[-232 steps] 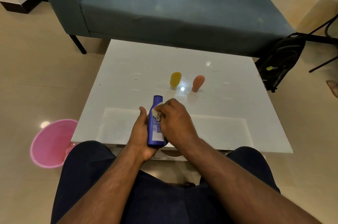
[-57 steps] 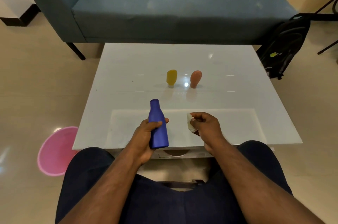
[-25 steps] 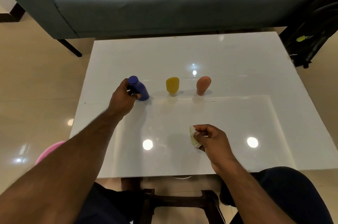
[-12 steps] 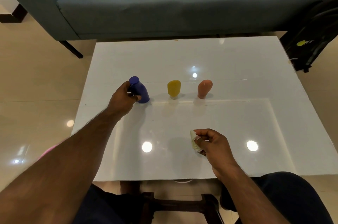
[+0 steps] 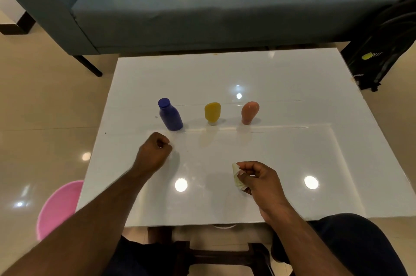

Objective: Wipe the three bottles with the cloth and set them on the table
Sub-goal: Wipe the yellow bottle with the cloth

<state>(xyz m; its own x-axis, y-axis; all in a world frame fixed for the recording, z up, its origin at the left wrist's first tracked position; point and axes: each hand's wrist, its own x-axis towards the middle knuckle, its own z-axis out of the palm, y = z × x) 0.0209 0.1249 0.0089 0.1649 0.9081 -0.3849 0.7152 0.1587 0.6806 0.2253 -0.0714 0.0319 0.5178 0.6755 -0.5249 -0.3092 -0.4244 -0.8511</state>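
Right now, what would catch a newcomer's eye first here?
Three bottles in a row mid-table: blue bottle on the left, yellow bottle in the middle, orange bottle on the right. Nearer, the right hand pinches a cloth, while the left hand is curled and holds nothing.

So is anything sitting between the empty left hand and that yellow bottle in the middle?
Nothing visible. The left hand is over bare table, nearer than the row. The blue bottle stands left of a straight path to the yellow bottle, and the orange bottle is further right.
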